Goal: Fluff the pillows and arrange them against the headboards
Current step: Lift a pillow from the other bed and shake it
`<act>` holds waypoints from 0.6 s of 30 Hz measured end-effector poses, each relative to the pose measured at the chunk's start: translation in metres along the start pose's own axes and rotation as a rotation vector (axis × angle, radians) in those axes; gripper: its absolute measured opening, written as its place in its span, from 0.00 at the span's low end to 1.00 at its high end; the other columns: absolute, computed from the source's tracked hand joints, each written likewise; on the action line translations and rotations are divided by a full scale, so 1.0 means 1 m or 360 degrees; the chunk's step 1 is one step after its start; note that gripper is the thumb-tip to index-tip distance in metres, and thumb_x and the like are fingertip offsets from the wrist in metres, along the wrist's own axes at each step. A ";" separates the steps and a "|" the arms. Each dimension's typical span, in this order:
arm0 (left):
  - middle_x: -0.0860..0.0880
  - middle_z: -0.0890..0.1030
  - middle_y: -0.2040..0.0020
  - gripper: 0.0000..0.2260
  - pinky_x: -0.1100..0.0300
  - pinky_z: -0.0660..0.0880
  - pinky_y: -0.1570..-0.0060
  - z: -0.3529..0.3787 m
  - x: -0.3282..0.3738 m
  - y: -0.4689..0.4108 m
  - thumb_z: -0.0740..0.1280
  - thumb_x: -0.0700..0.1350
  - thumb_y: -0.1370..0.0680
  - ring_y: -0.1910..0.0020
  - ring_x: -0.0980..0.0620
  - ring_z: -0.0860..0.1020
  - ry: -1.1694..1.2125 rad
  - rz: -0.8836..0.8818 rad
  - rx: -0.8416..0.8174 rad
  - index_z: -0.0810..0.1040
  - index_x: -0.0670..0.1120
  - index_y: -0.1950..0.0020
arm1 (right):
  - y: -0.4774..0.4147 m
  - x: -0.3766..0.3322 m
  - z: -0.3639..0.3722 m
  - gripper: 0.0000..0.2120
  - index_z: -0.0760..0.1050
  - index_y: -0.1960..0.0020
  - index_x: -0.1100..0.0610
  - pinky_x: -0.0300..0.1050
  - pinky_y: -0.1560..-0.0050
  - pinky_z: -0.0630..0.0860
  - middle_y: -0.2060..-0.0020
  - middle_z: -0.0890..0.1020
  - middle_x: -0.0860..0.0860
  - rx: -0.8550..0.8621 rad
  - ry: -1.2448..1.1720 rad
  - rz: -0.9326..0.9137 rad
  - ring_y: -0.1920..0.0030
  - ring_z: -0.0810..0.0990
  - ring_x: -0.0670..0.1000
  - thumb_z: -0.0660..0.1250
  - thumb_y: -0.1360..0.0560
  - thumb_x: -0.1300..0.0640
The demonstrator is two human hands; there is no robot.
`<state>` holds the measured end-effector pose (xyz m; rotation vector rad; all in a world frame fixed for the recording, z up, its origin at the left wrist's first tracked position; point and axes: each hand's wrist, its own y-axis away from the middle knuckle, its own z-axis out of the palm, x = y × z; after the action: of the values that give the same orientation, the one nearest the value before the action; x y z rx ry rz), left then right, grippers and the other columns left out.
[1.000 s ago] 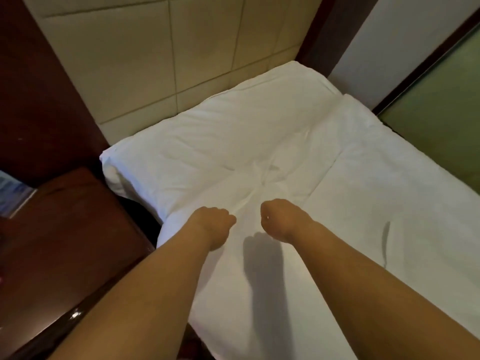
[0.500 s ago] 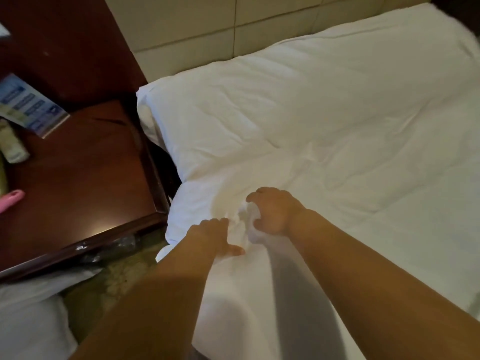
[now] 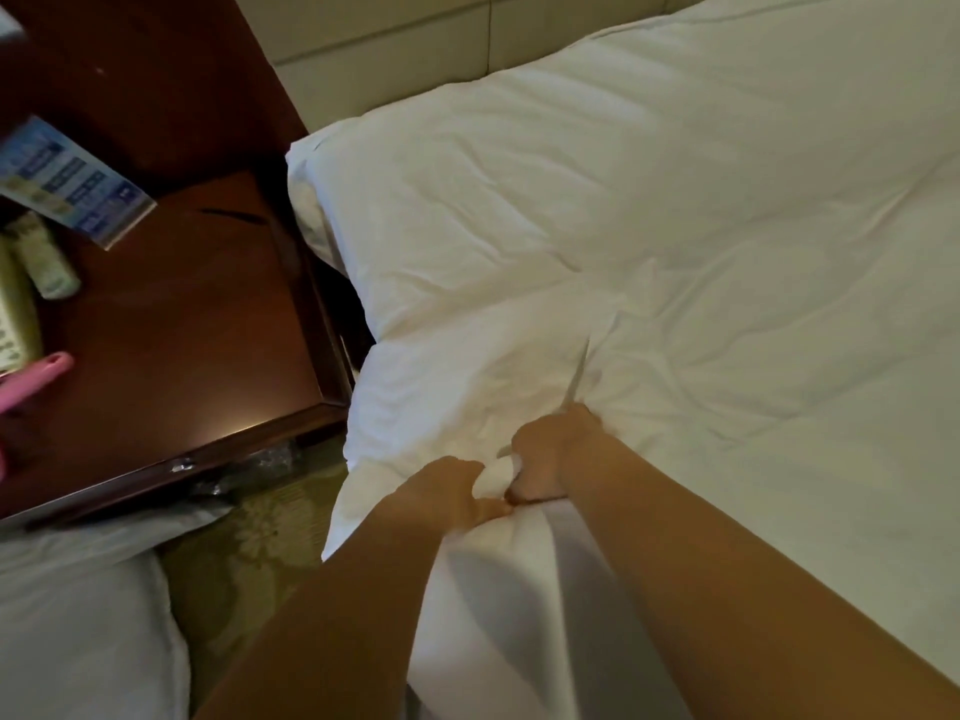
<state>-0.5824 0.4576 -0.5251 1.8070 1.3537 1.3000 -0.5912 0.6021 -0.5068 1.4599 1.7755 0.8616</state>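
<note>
While I look down from the head camera, the bed (image 3: 805, 459) fills my right side under white bedding. I see the pillow (image 3: 545, 189) lying flat at its top, far edge against the padded headboard (image 3: 389, 49). A dark wooden counter (image 3: 197, 330) stands just beside it on the left. Near the mattress edge, my left hand (image 3: 447, 493) and right hand (image 3: 550, 459) sit almost touching, both clenched on a bunched fold of white fabric (image 3: 493, 472). A blue leaflet (image 3: 67, 179) and a pink item (image 3: 31, 381) rest on the counter.
</note>
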 end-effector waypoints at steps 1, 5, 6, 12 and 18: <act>0.45 0.76 0.36 0.19 0.55 0.68 0.36 0.001 0.001 0.003 0.63 0.55 0.21 0.36 0.46 0.73 -0.0010 -0.0013 0.0025 0.75 0.47 0.34 | 0.006 -0.004 0.001 0.18 0.74 0.51 0.51 0.53 0.43 0.65 0.50 0.81 0.50 0.0024 -0.0001 0.0002 0.45 0.77 0.54 0.58 0.27 0.37; 0.48 0.79 0.41 0.15 0.54 0.69 0.40 0.015 0.005 0.026 0.55 0.53 0.18 0.41 0.46 0.76 -0.0453 0.0055 0.0360 0.75 0.49 0.38 | 0.039 -0.018 0.007 0.20 0.77 0.52 0.54 0.50 0.49 0.67 0.49 0.82 0.52 0.0145 0.0036 -0.0027 0.47 0.79 0.54 0.52 0.21 0.42; 0.47 0.79 0.42 0.14 0.54 0.70 0.41 0.021 0.003 0.034 0.54 0.52 0.17 0.42 0.46 0.76 -0.0446 0.0084 0.0409 0.73 0.48 0.38 | 0.049 -0.023 0.007 0.22 0.78 0.50 0.55 0.50 0.47 0.68 0.48 0.82 0.52 0.0167 0.0031 -0.0014 0.46 0.79 0.54 0.52 0.21 0.41; 0.43 0.79 0.48 0.09 0.50 0.75 0.50 0.022 0.008 0.111 0.55 0.43 0.18 0.49 0.42 0.78 -0.0134 0.0327 0.0711 0.70 0.43 0.41 | 0.139 -0.060 -0.007 0.24 0.79 0.46 0.55 0.48 0.44 0.70 0.47 0.82 0.52 0.0482 0.0012 0.0119 0.45 0.79 0.54 0.54 0.21 0.39; 0.43 0.77 0.49 0.03 0.47 0.74 0.49 -0.019 0.084 0.273 0.56 0.44 0.20 0.49 0.42 0.76 -0.0267 0.0964 0.1016 0.67 0.46 0.51 | 0.330 -0.082 -0.042 0.20 0.79 0.52 0.53 0.50 0.46 0.74 0.53 0.84 0.50 0.1084 0.0245 0.0542 0.51 0.81 0.54 0.55 0.21 0.41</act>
<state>-0.4836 0.4352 -0.2580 2.8593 1.2574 0.9935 -0.4361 0.5695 -0.2029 2.2285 2.0866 0.5515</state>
